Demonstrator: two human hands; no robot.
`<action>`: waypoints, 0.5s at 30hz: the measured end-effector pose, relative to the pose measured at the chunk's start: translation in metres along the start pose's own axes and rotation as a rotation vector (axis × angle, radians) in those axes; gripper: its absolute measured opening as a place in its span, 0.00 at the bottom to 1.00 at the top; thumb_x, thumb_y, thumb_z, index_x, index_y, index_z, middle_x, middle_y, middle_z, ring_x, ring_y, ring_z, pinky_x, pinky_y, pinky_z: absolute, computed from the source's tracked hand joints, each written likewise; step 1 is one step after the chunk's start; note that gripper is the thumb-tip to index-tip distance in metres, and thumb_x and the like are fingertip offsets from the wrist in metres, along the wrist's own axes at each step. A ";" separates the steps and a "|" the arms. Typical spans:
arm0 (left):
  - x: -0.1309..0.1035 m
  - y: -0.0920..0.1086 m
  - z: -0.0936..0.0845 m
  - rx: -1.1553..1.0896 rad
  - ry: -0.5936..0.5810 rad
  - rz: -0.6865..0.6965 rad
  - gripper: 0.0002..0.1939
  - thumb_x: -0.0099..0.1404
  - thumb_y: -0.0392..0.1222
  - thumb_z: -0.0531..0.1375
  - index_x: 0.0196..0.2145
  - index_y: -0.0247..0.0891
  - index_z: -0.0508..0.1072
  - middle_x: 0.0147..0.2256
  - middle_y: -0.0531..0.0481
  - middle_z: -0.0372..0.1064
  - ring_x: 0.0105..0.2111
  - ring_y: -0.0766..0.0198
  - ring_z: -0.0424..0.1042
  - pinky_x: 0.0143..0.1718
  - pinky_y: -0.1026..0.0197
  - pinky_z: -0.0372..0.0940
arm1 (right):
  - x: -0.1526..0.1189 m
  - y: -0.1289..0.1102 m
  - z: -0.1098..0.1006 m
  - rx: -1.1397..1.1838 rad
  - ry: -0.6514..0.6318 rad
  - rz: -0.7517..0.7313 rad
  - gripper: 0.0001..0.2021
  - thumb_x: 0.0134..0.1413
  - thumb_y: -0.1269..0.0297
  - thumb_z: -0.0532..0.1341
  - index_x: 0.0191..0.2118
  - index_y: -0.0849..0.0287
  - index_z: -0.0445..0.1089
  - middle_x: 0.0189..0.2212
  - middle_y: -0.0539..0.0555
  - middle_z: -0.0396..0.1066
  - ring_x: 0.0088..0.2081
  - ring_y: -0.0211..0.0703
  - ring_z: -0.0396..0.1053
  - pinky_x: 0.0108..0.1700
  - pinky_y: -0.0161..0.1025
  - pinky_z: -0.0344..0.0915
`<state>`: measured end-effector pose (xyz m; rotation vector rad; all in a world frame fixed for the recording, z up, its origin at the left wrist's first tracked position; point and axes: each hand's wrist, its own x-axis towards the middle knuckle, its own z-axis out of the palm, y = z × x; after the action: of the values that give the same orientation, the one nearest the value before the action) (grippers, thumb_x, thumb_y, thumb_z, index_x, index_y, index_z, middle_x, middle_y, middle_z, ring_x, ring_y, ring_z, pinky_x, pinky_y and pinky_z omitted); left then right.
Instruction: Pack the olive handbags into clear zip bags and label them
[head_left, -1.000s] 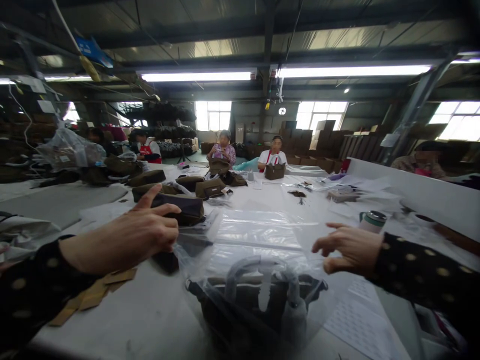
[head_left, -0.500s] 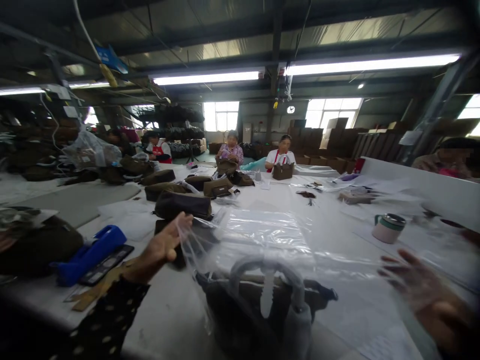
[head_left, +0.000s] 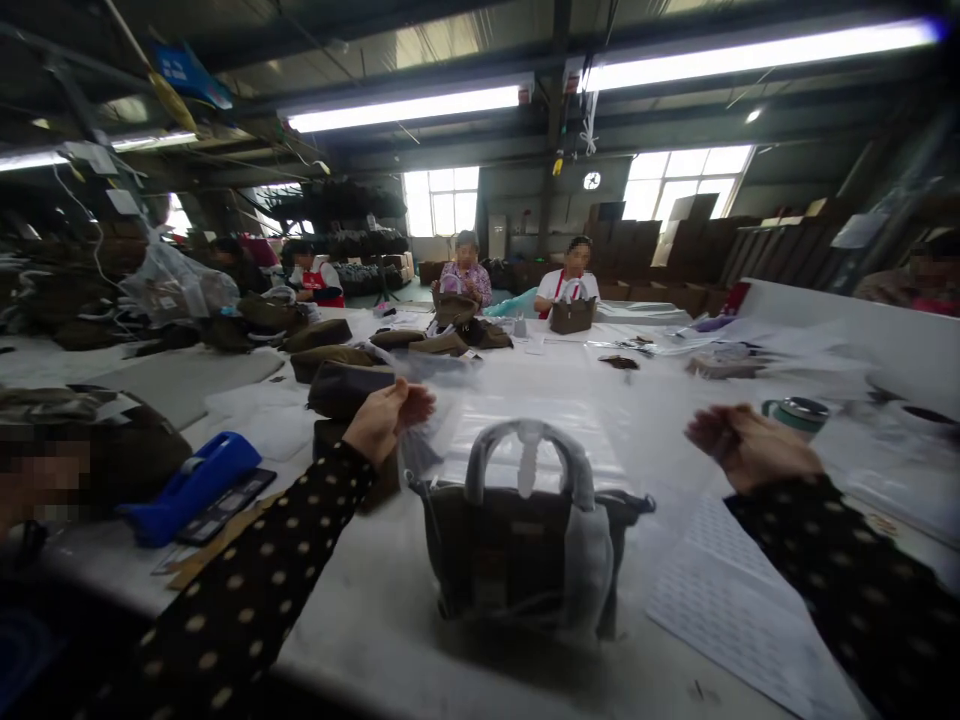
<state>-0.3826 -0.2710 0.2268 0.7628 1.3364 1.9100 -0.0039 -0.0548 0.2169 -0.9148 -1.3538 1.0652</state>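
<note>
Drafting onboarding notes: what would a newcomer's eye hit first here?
First, the dark handbag standing front and centre on the white table, its pale-wrapped handles upright. Then the left hand and right hand, apart on either side of it, in dotted sleeves. After that, the bright blue object on the table at left.

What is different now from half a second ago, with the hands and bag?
The left hand and right hand moved forward, the right also inward and now curled. Whether either holds the plastic film is unclear. The handled bag still stands upright; the cup stays put.
</note>
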 end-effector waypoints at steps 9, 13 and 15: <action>0.007 0.024 -0.020 0.094 -0.172 0.118 0.13 0.61 0.48 0.58 0.30 0.34 0.70 0.22 0.49 0.73 0.24 0.64 0.74 0.32 0.62 0.68 | 0.021 -0.017 -0.011 0.246 -0.029 0.015 0.06 0.52 0.65 0.59 0.27 0.59 0.65 0.25 0.52 0.66 0.29 0.38 0.70 0.45 0.43 0.65; -0.048 -0.063 -0.056 0.329 -0.414 -0.057 0.19 0.56 0.55 0.60 0.29 0.32 0.72 0.26 0.42 0.75 0.29 0.57 0.75 0.38 0.55 0.67 | -0.045 0.091 -0.060 0.039 -0.348 0.153 0.15 0.39 0.49 0.66 0.21 0.57 0.69 0.22 0.58 0.69 0.34 0.50 0.71 0.46 0.47 0.64; -0.072 -0.110 -0.069 0.442 -0.526 -0.134 0.23 0.58 0.58 0.55 0.30 0.32 0.73 0.29 0.41 0.75 0.32 0.56 0.75 0.41 0.53 0.65 | -0.081 0.138 -0.076 -0.085 -0.400 0.213 0.19 0.37 0.44 0.65 0.21 0.57 0.70 0.21 0.57 0.69 0.28 0.49 0.70 0.41 0.50 0.67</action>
<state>-0.3713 -0.3397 0.0952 1.2531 1.4266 1.1948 0.0685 -0.0856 0.0584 -0.9565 -1.6657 1.4179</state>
